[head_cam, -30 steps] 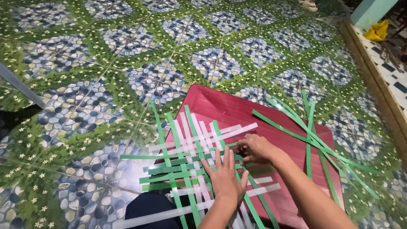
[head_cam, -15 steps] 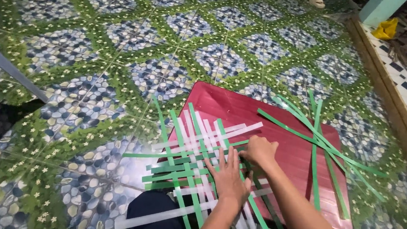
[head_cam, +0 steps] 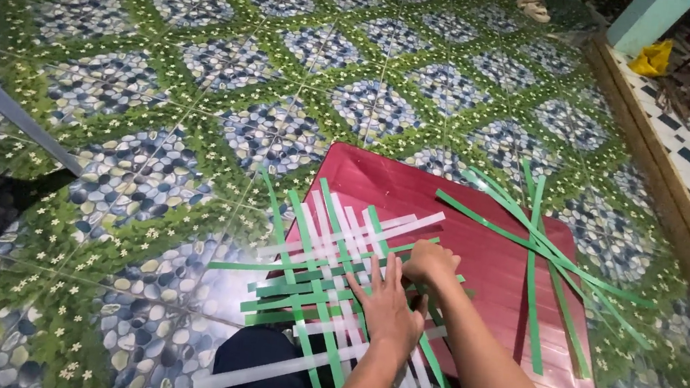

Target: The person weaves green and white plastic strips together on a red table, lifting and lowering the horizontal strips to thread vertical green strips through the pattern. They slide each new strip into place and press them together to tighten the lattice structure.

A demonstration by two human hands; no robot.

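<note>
Sitting on floor, weaving going on lower centre of frame. My left hand [head_cam: 389,308] flat, fingers spread, pressing down on woven strips [head_cam: 328,277], green and white, half-done mat lying across near edge of red board [head_cam: 476,232]. My right hand [head_cam: 429,261] curled just beyond left, grip pressed together on strip end at mat's right edge, can't tell which colour. Loose green strips [head_cam: 538,246] fanned out right side of board. Patterned pebble-print floor [head_cam: 203,88] all around. Yellow bag [head_cam: 652,56] upper right.
</note>
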